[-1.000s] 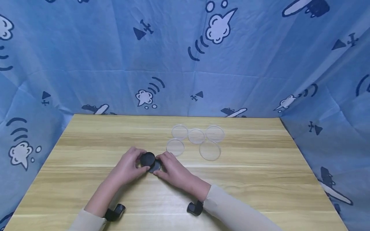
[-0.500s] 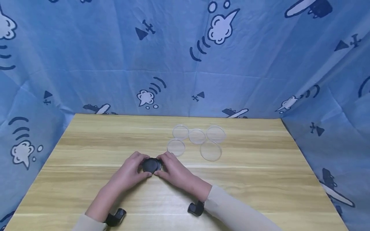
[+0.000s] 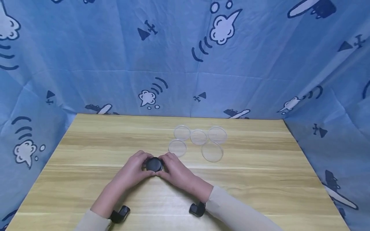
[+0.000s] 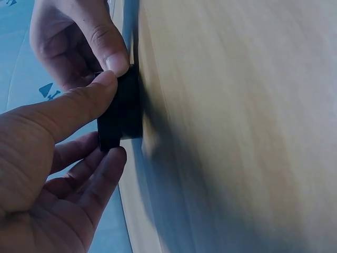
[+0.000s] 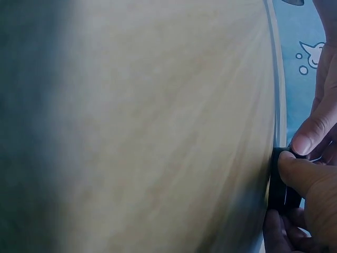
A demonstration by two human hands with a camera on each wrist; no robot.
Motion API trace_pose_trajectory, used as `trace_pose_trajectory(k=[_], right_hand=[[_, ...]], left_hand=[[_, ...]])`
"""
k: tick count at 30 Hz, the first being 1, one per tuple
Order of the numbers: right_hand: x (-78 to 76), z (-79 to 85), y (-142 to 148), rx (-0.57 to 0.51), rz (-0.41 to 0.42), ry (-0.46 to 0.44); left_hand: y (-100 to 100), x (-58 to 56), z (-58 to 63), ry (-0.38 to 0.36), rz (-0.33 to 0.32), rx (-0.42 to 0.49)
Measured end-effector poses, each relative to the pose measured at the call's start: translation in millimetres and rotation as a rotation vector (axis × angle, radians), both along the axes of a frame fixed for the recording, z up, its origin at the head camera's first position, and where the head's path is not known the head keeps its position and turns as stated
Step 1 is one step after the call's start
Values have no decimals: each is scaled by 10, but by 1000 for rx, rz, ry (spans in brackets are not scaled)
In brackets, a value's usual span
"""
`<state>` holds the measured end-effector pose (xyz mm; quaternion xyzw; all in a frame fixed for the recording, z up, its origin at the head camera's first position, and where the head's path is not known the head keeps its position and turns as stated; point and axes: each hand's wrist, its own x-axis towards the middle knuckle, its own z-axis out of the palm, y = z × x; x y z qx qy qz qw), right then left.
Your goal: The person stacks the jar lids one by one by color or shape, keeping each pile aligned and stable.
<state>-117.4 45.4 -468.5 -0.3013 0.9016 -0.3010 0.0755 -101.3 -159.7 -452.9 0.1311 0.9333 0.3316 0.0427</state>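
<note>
- Nearly concentric, the upper black disc (image 3: 154, 164) lies over the lower black disc (image 5: 277, 182), a thin dark edge showing past it on the right; whether the rims meet all round cannot be told.
- Both are round, so neither has a long axis; the pair lies flat between the hands, at or just above the wooden table (image 3: 254, 192).
- The left hand (image 3: 134, 170) pinches the upper piece from the left; the right hand (image 3: 176, 171) pinches the lower one from the right. Both grips are narrow, thumbs close together on the near side.
- Five clear discs (image 3: 212, 151) lie beyond, mostly to the right, nearer the right hand.
- No brand, label or writing is readable; the blue cloth (image 3: 173, 57) bears only printed drawings.
</note>
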Motion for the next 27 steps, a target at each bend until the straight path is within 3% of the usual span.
trace_pose_trajectory(k=[27], right_hand=[[-1,-24,9,-53,-22,-35]], left_hand=[[89,1,-16,6,32,-26]])
